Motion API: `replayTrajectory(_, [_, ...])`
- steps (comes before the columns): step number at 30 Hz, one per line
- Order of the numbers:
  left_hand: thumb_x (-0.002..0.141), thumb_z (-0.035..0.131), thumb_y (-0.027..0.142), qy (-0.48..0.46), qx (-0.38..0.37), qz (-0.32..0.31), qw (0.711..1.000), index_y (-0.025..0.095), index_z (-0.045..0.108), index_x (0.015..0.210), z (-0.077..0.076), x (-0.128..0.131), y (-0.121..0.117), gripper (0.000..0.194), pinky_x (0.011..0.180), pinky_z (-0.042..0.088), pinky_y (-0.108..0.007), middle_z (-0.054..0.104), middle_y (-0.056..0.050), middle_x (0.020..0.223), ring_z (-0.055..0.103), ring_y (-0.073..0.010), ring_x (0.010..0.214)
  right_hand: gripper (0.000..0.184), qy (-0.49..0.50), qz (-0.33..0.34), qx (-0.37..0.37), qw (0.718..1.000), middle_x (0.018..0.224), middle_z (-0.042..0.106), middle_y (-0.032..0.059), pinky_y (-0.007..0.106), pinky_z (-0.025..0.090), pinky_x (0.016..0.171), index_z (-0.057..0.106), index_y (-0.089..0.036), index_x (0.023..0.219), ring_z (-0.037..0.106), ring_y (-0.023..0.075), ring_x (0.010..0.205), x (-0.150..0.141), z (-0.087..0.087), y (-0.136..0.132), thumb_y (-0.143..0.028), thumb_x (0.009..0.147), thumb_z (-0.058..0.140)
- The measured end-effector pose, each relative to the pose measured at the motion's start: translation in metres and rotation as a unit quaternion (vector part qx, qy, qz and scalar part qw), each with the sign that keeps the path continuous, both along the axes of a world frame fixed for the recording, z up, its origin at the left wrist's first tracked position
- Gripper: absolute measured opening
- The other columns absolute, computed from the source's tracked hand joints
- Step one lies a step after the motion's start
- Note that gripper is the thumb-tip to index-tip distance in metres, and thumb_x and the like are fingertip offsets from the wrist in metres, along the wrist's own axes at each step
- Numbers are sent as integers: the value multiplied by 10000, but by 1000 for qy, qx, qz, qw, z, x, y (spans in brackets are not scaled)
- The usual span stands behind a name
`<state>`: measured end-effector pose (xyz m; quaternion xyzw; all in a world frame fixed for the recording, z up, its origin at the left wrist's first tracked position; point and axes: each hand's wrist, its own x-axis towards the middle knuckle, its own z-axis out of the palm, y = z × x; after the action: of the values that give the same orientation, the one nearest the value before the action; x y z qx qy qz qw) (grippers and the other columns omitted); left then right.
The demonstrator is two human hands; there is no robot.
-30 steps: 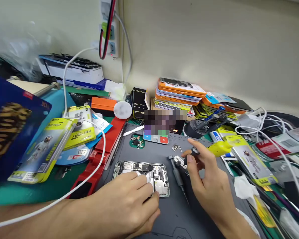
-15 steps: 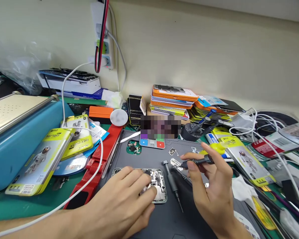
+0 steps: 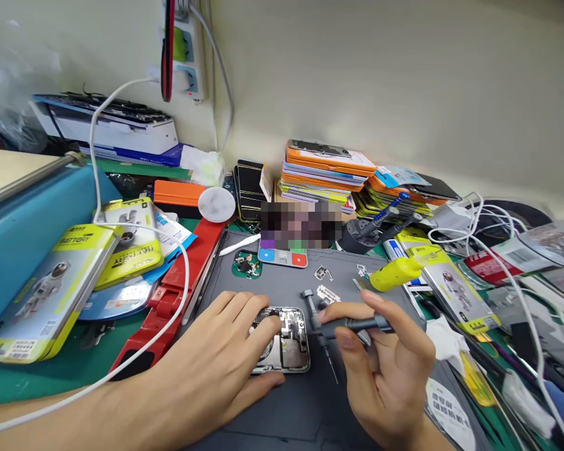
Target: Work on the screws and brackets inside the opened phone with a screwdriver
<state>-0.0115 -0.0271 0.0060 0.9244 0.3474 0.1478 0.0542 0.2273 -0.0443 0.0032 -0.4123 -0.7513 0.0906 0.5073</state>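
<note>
One opened phone lies on the grey mat beneath your left hand, its fingers spread, while your right hand pinches a dark screwdriver just beside the phone — seemingly a tool-positioning step, calling next for careful tip alignment.

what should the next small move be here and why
Probably bring the dark tool leftward over the opened phone: the right hand holds it just right of the phone, whose inner parts lie exposed, and the left hand rests there, perhaps steadying it.
</note>
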Motion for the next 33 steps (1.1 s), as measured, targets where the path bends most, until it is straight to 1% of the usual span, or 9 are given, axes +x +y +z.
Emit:
replayTrajectory(5, [978,748,478,10,11,-1,1000,168,629,1239,-2,2,0,423,927,558,-534,662,-170,1303,653,-382,1125,459,-11,-149,3,989,823,628,-12,359,615,709,409,-261,1533,693,188,728,13,18,17,-179,1084,462])
replayTrajectory(8, [992,722,502,23,15,-4,1000,159,640,1250,-3,3,-1,437,915,565,-528,667,-177,1305,659,-379,1114,373,-71,-165,-5,984,949,695,27,347,596,713,511,-260,1421,708,182,747,26,30,33,-217,1052,548])
replayTrajectory(11, [1000,710,508,32,19,-10,999,154,648,1248,-3,2,-2,437,900,572,-521,671,-184,1303,665,-380,1104,321,-174,-158,-49,971,994,776,40,301,513,606,604,-242,1320,644,136,588,33,38,54,-168,1012,546])
replayTrajectory(14, [1009,701,489,34,26,-9,999,149,645,1266,-3,2,-2,430,912,569,-529,664,-197,1321,661,-391,1129,347,-254,-151,-99,950,693,679,-36,284,453,562,659,-223,1280,602,147,519,32,40,78,-121,960,571])
replayTrajectory(16, [1015,697,470,33,24,-9,999,148,642,1274,-4,2,-1,417,910,569,-525,665,-197,1318,661,-392,1131,335,-285,-142,-137,938,793,716,-18,293,526,619,652,-210,1318,652,150,596,29,37,92,-156,990,614])
replayTrajectory(18, [1012,701,460,21,21,-7,1000,153,638,1276,-6,3,-1,410,915,565,-523,665,-189,1314,658,-387,1130,303,-298,-135,-171,929,1051,748,42,349,621,751,650,-181,1313,727,173,808,27,34,105,-298,1035,670])
replayTrajectory(22, [999,710,475,2,20,0,1000,171,627,1302,-10,3,-1,437,940,555,-523,661,-172,1315,647,-380,1145,366,-270,-147,-198,931,1317,697,99,451,639,918,643,-181,1338,732,241,1085,28,30,121,-366,1027,701])
replayTrajectory(28, [1016,681,497,20,18,3,1000,177,649,1286,-8,2,-1,419,926,557,-495,672,-159,1296,649,-360,1116,303,-138,-173,-154,963,1088,771,72,352,628,711,559,-243,1397,735,178,744,27,36,102,-288,1105,493])
replayTrajectory(33, [1008,696,493,4,21,3,1000,173,637,1305,-10,3,0,441,941,545,-498,664,-164,1306,641,-370,1150,299,-52,-138,-130,980,1316,728,124,311,637,594,432,-290,1415,733,162,733,22,31,59,-338,1120,411])
